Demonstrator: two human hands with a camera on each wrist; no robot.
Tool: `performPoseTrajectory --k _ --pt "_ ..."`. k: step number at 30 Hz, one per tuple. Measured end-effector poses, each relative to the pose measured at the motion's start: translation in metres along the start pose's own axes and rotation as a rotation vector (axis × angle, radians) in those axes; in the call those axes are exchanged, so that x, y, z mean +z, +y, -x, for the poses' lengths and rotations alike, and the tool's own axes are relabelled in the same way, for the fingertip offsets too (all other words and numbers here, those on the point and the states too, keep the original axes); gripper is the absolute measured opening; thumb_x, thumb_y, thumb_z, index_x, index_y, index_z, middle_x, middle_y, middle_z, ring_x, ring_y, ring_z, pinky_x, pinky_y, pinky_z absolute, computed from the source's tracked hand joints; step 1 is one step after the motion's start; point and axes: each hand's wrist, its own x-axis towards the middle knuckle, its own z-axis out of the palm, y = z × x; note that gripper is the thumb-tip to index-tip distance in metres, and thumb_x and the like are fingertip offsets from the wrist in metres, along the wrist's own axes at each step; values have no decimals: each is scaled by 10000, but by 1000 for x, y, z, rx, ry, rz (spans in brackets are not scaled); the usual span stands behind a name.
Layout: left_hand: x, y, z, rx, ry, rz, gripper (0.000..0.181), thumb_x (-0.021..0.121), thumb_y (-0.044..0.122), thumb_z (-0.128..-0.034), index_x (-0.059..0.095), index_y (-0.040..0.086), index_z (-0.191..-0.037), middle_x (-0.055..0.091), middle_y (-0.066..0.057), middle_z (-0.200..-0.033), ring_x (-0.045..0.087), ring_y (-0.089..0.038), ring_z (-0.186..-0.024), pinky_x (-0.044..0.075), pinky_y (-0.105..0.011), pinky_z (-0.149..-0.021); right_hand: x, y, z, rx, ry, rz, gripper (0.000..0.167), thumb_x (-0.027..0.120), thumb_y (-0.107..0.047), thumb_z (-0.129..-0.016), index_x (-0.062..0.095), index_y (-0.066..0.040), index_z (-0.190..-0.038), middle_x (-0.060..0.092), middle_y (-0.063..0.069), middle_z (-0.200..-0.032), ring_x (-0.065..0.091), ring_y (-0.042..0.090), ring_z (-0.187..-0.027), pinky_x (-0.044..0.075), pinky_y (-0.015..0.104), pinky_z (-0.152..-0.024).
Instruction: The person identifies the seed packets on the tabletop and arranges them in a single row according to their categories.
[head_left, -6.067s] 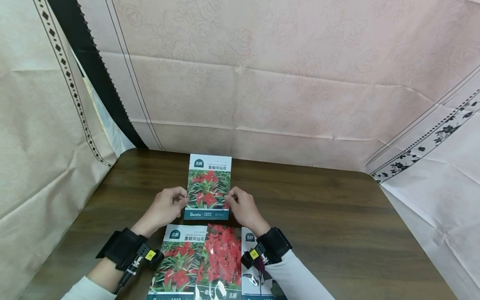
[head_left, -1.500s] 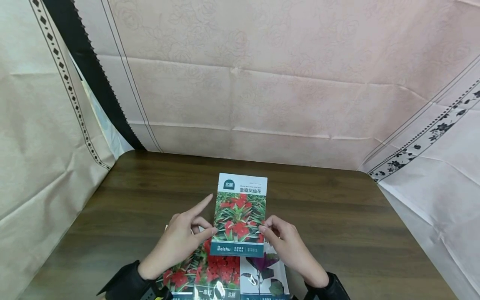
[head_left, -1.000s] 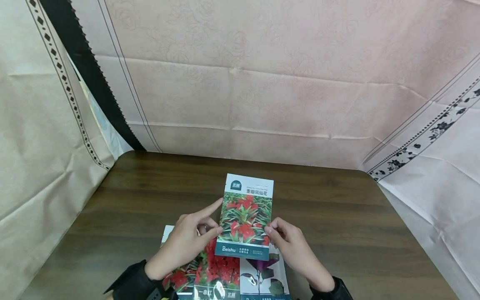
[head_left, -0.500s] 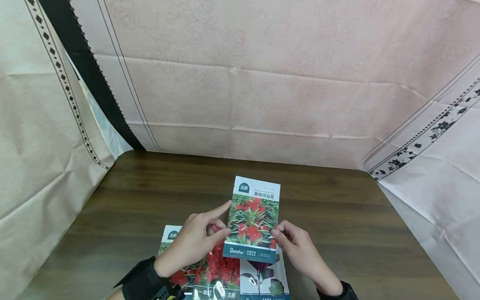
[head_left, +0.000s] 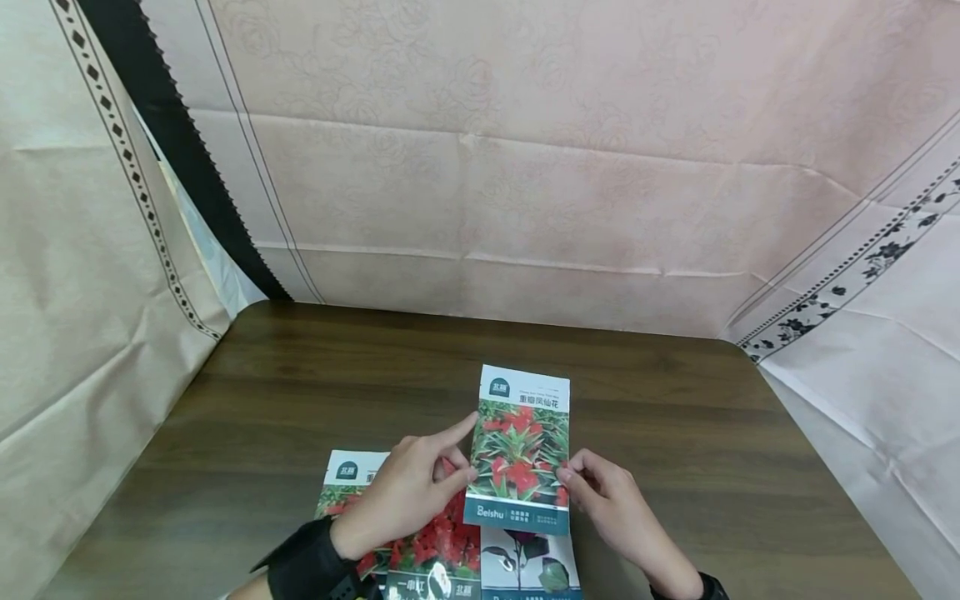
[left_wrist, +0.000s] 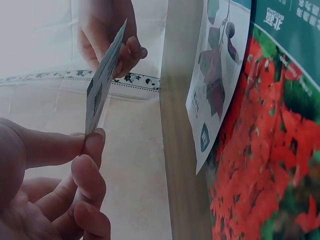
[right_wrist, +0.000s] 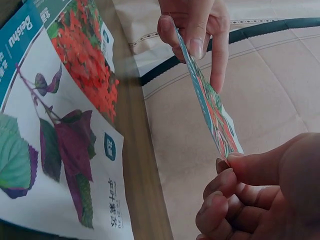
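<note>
A seed packet (head_left: 521,454) with red flowers, a white top and a teal bottom band is held up between both hands. My left hand (head_left: 412,492) pinches its left edge, the index finger stretched along that side. The right edge is pinched between thumb and fingers of my right hand (head_left: 618,512). In both wrist views the raised packet (right_wrist: 207,107) appears nearly edge-on, above the table. Below it, three packets lie in a row: a matching red-flower packet (head_left: 347,472), one full of red blossoms (head_left: 435,546) and one with purple leaves (head_left: 528,562). My left hand and the held packet partly cover them.
The packets lie near the front of a dark wooden table (head_left: 675,417) with rounded far corners. Pale patterned cloth (head_left: 525,167) hangs behind it, and more cloth flanks both sides. Black bands (head_left: 300,558) wrap my wrists.
Over the last second and a half, the held packet has moved right and slightly toward me, with both hands on it. Earlier still, it was farther left and back, beyond the row.
</note>
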Motion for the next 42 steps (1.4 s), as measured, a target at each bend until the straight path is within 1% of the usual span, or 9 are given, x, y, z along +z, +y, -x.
performPoseTrajectory --k 4,9,15,22,25,30,37,40,42 --pt "4 1 -2 -14 -14 6 645 671 214 -915 383 159 -1489 671 125 -799 487 -52 -507 384 -210 -517 -1 3 1 36 30 12 207 626 -264 -944 595 -89 -837 509 18 -654 449 87 -554 362 219 -516" --pt "8 1 -3 -23 -24 -6 655 676 222 -912 380 138 -1490 678 125 -810 510 -43 -522 390 -210 -518 -2 4 2 82 56 16 169 645 -241 -931 607 -105 -837 511 9 -653 461 96 -566 368 222 -525" --pt "11 3 -5 -7 -34 -14 649 683 217 -907 395 114 -1479 679 123 -809 512 -32 -521 399 -205 -533 -4 6 5 89 69 24 184 656 -251 -922 607 -96 -834 505 9 -654 452 95 -568 363 230 -533" --pt "14 4 -7 16 -50 -21 640 669 210 -914 388 104 -1479 685 119 -824 506 -16 -522 384 -192 -571 -8 10 6 118 54 28 186 636 -237 -937 598 -94 -823 494 4 -661 448 91 -586 360 220 -535" --pt "16 5 -7 22 -69 -2 640 660 209 -921 377 96 -1483 684 113 -829 504 -18 -526 376 -192 -570 -9 11 7 126 59 28 175 639 -222 -935 604 -91 -825 515 9 -682 465 95 -609 367 218 -547" --pt "20 6 -8 7 -86 9 655 670 218 -912 376 78 -1480 689 115 -831 462 -46 -484 344 -192 -530 -11 13 10 146 72 37 161 654 -206 -924 610 -92 -819 538 10 -703 484 100 -637 380 219 -564" --pt "27 9 -9 17 -89 -58 642 673 237 -908 399 102 -1473 699 122 -850 385 -49 -450 246 -204 -507 -16 19 14 146 41 54 183 658 -225 -921 613 -80 -820 519 9 -692 476 103 -630 378 223 -551" --pt "31 10 -8 7 -115 -35 642 664 233 -914 387 114 -1481 690 125 -844 358 -64 -446 211 -232 -490 -20 22 16 156 18 68 181 661 -234 -917 618 -85 -825 529 10 -695 487 104 -632 386 217 -553" --pt "35 10 -8 4 -138 -17 637 651 225 -923 376 107 -1485 680 121 -857 346 -64 -458 217 -239 -497 -22 25 18 153 3 80 185 660 -244 -917 620 -87 -828 535 9 -698 488 102 -631 389 217 -552"
